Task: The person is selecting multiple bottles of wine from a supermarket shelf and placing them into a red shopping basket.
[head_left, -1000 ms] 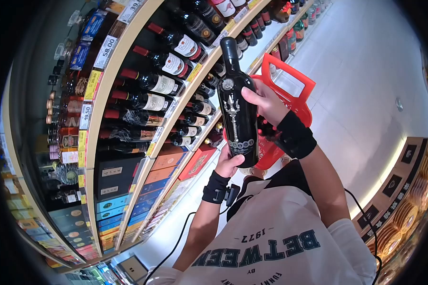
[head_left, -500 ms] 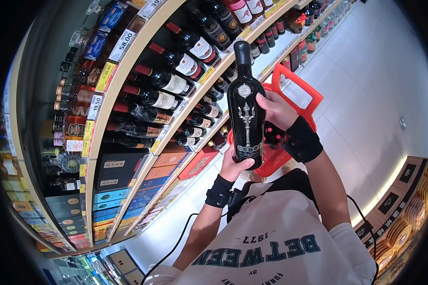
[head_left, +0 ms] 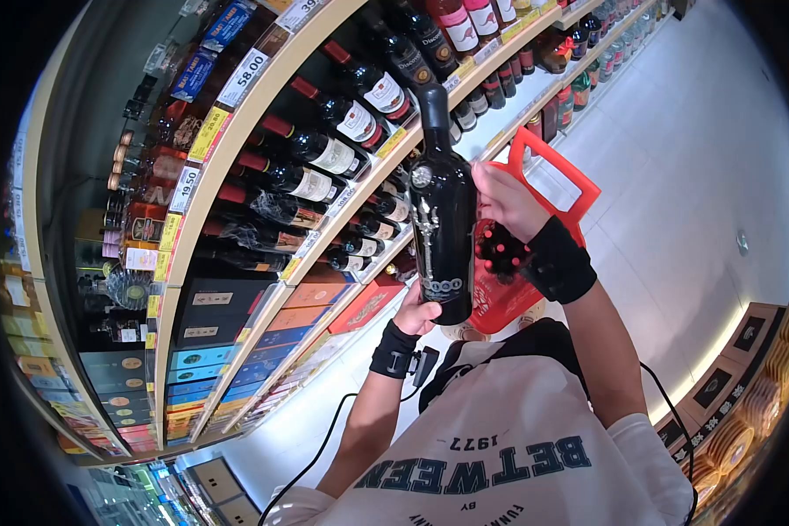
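A large black bottle (head_left: 445, 228) with a silver trident emblem and a round silver medallion is held upright in front of the shelves, its neck toward the top of the view. My left hand (head_left: 416, 313) grips its base, thumb across the lower front. At its upper right side, my right hand (head_left: 510, 200) rests with fingers close together against the glass. The bottle is turned, so the emblem faces left. Behind my right hand stands a red basket (head_left: 508, 302) with several red-capped dark bottles (head_left: 502, 250) inside.
Curved shelves (head_left: 263, 158) with wine bottles, price tags and boxes (head_left: 215, 307) fill the left and top. White tiled floor (head_left: 666, 175) lies to the right. A display of round packages (head_left: 732, 443) stands at the lower right. Dark cables hang beside both arms.
The bottle has moved slightly left and down and rotated, so its emblem now faces left. My right hand's fingers have straightened on it. More of the bottles in the basket show.
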The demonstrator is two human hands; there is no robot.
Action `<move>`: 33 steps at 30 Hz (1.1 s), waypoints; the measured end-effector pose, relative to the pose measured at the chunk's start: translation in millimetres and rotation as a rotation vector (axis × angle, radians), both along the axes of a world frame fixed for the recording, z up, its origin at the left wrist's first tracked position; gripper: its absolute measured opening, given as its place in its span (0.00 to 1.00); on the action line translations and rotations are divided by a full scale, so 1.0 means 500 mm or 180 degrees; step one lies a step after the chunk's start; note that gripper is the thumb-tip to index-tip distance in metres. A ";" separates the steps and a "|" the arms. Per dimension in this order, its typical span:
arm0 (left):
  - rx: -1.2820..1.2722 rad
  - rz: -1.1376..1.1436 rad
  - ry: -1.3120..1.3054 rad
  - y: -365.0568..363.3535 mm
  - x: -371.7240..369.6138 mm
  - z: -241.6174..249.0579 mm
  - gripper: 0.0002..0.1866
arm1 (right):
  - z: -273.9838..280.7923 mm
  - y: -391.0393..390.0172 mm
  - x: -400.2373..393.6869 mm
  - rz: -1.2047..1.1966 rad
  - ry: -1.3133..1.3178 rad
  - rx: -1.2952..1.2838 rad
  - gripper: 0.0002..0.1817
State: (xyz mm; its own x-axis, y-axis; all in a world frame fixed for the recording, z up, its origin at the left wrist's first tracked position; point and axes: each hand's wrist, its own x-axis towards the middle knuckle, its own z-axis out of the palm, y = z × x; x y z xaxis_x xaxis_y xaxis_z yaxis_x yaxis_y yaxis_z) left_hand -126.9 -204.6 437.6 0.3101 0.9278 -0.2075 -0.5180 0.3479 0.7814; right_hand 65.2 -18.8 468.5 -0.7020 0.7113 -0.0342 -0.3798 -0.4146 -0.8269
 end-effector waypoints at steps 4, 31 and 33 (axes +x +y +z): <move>-0.0064 0.0224 0.0565 -0.012 0.002 -0.003 0.51 | 0.107 0.009 0.021 -0.0275 -0.0558 0.0295 0.26; 0.0390 -0.0360 0.2454 -0.022 -0.130 -0.191 0.54 | -0.079 -0.117 0.033 -0.0084 -0.1437 -0.0194 0.28; 0.0291 -0.0581 0.2542 -0.035 -0.145 -0.216 0.55 | -0.108 -0.138 0.034 -0.0029 -0.1695 -0.0459 0.27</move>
